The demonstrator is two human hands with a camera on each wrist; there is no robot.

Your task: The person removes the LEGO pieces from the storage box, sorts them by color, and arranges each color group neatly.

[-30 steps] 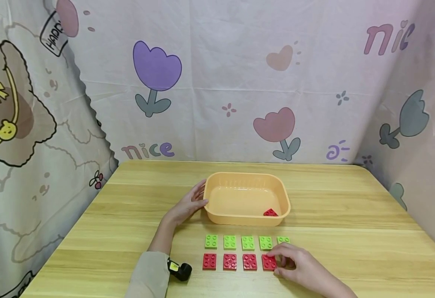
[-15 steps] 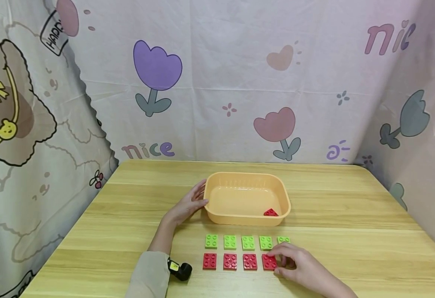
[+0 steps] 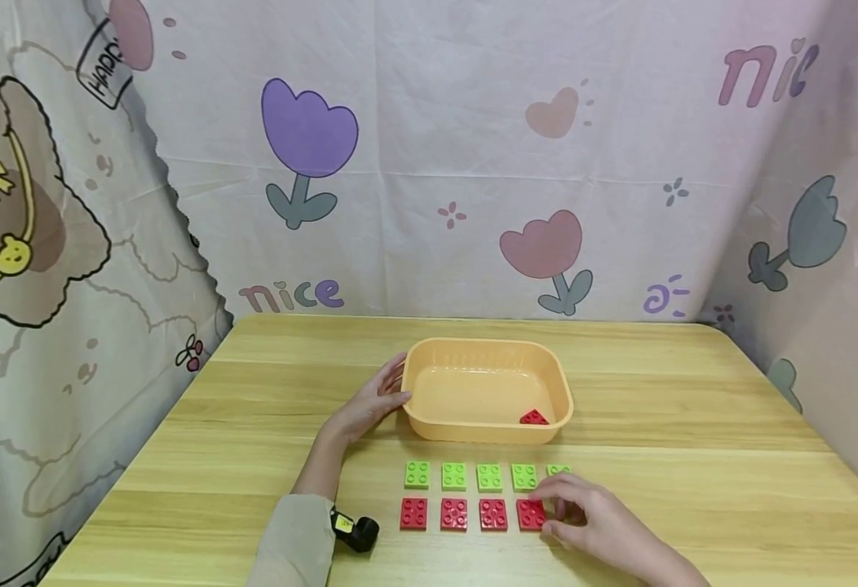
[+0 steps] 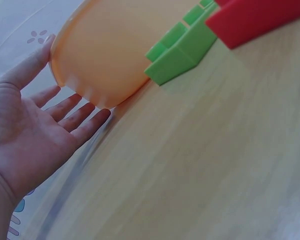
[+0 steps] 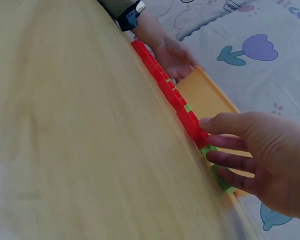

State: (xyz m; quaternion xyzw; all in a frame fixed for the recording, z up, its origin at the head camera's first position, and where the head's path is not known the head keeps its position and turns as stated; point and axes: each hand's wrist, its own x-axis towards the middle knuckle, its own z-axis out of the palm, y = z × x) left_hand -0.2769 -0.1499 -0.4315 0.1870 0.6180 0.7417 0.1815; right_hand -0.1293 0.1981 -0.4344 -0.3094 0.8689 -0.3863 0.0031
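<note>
My left hand (image 3: pixel 366 408) is at the left end of a yellow-orange plastic tub (image 3: pixel 488 434). Its thumb rests on the rim while the fingers, nearly straight, lie along the outer wall, as the left wrist view shows. My right hand (image 3: pixel 594 522) is at the right end of a row of red four-stud toy bricks. Thumb and forefinger stand loosely parted at the right side of the last red brick (image 3: pixel 530 515), fingertips right at its edges. Behind it, a green brick (image 3: pixel 559 470) is partly hidden by this hand. One red brick (image 3: pixel 534 417) lies tilted inside the tub.
A row of green bricks (image 3: pixel 489 478) runs parallel to the red bricks (image 3: pixel 453 515), between them and the tub. A black device (image 3: pixel 356 534) is strapped to the left wrist. The wooden table (image 3: pixel 693 456) ends at a printed cloth backdrop (image 3: pixel 429 163).
My right hand has shifted slightly up and right, its fingertips easing off the last red brick. That brick, the tub and my left hand stay in place.
</note>
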